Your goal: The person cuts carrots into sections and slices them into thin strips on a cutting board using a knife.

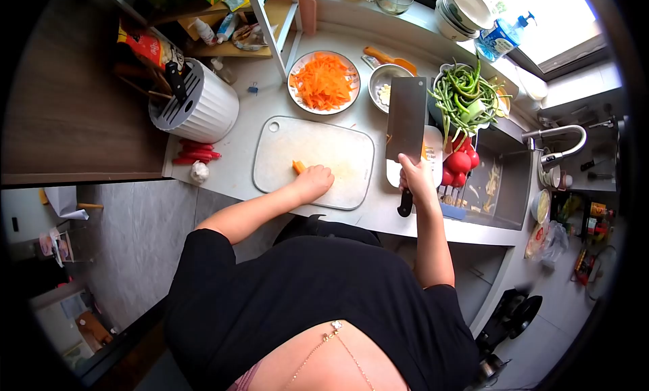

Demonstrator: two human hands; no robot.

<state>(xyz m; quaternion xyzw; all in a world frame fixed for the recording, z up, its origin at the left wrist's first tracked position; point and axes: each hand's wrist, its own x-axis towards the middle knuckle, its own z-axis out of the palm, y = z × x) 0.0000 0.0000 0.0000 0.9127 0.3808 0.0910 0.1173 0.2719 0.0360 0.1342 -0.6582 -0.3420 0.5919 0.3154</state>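
My left hand (314, 182) rests on the pale cutting board (274, 147), fingers curled over a short orange-yellow carrot piece (298, 166) whose end sticks out to the left. Gripped in my right hand (419, 178) is a cleaver (407, 113), its broad blade pointing away from me, raised right of the board. Behind the blade lies a white tray (393, 173), partly covered, with something orange on it. Past the board's far edge stands a plate (293, 97) heaped with shredded carrot (324, 82). Beside it, a metal bowl (376, 85) holds pale pieces, perhaps garlic.
A white knife block (213, 100) stands at left, near red chillies (196, 152) and a garlic bulb (199, 172). On the right are green beans (466, 93), tomatoes (458, 162) and the sink (510, 188) with its faucet (574, 130). A shelf post (267, 32) rises behind.
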